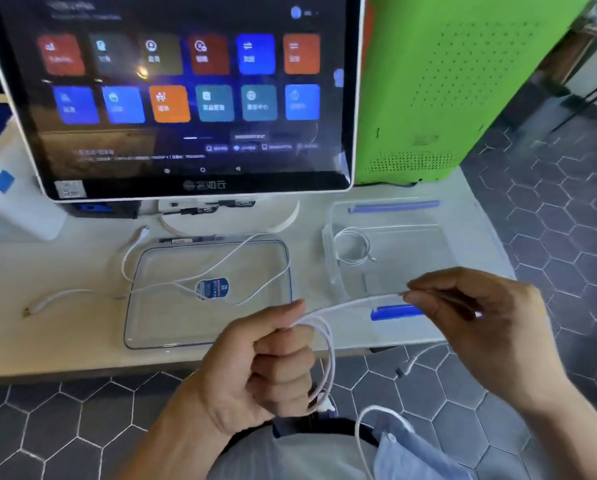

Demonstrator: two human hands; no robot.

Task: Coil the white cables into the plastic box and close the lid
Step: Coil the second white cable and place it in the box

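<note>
Head view, from the left: a loose white cable (172, 282) sprawls across the table (65, 341), one plug end lying on the bare top at the far left, its thin line wandering over the clear lid (144, 327), which lies flat with a blue sticker at its middle and a blue-edged rim. Behind stands a lit touchscreen (186, 95). Just right of the lid, near the table edge, the left hand (272, 362) is clenched round several loops of a second cable (328, 358), which hang down from the fist toward the lap. From the fist a straight run of that same cable stretches to the right hand (480, 317), whose thumb and fingertips pinch it, holding it taut over the near edge of the box (442, 271). The box is clear plastic with blue clips, open, and already holds one small neat coil (352, 249) in its left part. A green case (446, 81) stands behind it. The cables look thin, light and limp, with some springiness, so loops will likely try to open once let go; best taken by pinching the bundle where the turns cross, not by the plug ends. Smooth sheathing may slip through loose fingers, so a firm fist seems wise.
</note>
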